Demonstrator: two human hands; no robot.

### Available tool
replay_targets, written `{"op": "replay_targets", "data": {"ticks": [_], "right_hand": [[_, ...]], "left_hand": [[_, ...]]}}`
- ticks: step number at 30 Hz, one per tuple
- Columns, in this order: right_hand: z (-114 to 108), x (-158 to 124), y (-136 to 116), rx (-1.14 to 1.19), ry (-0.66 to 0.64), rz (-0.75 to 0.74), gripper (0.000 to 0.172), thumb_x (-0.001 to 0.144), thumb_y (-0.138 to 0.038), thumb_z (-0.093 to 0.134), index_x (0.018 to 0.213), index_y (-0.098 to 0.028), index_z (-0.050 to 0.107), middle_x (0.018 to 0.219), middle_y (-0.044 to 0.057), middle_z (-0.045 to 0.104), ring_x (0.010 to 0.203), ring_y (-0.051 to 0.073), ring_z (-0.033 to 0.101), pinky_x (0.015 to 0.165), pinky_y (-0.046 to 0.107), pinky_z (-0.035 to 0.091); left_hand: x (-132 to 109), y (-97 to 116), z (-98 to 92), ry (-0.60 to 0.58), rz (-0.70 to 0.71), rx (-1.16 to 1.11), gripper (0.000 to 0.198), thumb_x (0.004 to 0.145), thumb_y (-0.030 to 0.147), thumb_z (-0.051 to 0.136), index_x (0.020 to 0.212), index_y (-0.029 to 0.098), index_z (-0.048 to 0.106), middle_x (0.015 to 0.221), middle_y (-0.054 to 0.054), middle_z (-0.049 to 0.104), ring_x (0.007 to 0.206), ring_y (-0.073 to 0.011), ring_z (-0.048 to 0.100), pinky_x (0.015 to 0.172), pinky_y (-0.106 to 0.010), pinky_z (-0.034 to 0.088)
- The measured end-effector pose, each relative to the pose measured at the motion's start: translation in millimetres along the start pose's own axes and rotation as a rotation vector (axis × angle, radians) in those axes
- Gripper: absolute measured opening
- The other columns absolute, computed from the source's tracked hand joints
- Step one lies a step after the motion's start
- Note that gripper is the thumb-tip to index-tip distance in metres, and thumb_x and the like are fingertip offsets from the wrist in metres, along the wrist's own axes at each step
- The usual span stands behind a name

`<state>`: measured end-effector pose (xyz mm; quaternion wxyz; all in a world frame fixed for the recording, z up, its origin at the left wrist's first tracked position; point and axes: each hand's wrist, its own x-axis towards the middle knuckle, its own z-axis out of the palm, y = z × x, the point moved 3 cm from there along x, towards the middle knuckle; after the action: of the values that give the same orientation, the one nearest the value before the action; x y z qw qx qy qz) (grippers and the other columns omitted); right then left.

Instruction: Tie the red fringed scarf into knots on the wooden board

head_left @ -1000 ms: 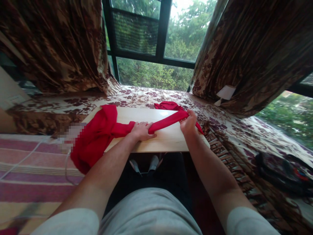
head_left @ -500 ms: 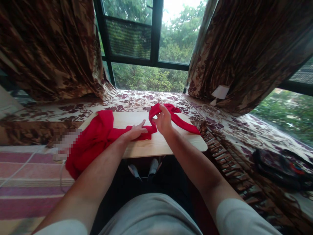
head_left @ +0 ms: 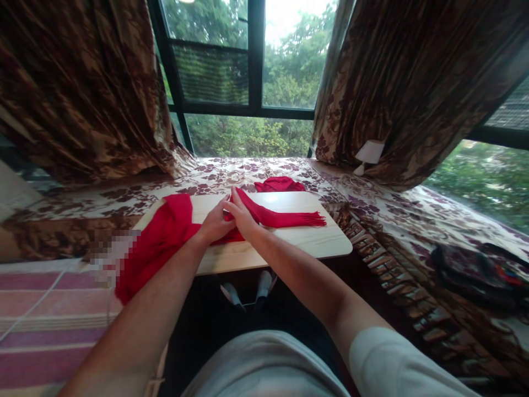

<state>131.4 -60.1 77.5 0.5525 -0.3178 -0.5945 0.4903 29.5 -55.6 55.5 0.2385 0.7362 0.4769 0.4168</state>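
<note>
A long red scarf [head_left: 281, 216] lies across the light wooden table [head_left: 322, 242], its fringed end pointing right. My left hand [head_left: 217, 223] and my right hand [head_left: 242, 212] meet near the table's middle, fingers curled round the scarf. Between them the cloth is mostly covered by my fingers. More red cloth [head_left: 161, 237] is bunched on the left part of the table and hangs over its near left edge; whether it is one piece with the fringed end is hidden under my hands.
Behind the table, another bit of red fabric [head_left: 279, 183] rests on the flowered window seat [head_left: 223, 171]. A small white lamp [head_left: 369, 153] stands at the back right, and a dark bag [head_left: 471, 281] lies at the right. Striped bedding [head_left: 45, 320] is at the left.
My right hand has come left to join my left hand, drawing the scarf with it. The left hand has shifted slightly left. The fringed end now lies flatter on the table.
</note>
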Motion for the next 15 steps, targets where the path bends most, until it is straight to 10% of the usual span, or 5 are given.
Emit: {"op": "replay_targets", "data": {"ticks": [8,15], "right_hand": [[-8.0,-21.1,23.1,-0.163,-0.137,-0.006,0.093,0.077,-0.047,0.07,0.157,-0.019,0.031,0.152,0.007,0.047,0.143,0.027,0.038,0.119,0.042,0.029],[-48.7,-40.1,48.1,-0.429,0.237,0.076,0.104,0.072,-0.032,0.07,0.162,-0.022,0.016,0.128,0.008,0.063,0.116,0.027,0.059,0.108,0.043,0.042]], "left_hand": [[-4.8,-6.8,5.9,0.147,-0.096,0.364,0.075,0.088,0.025,0.054,0.158,0.016,0.03,0.14,-0.012,0.062,0.126,-0.0301,0.059,0.11,-0.04,0.045],[-9.0,-42.3,10.6,0.193,-0.32,0.379,0.075,0.086,0.019,0.044,0.16,0.019,0.029,0.144,-0.008,0.059,0.135,-0.0271,0.053,0.114,-0.039,0.042]]}}
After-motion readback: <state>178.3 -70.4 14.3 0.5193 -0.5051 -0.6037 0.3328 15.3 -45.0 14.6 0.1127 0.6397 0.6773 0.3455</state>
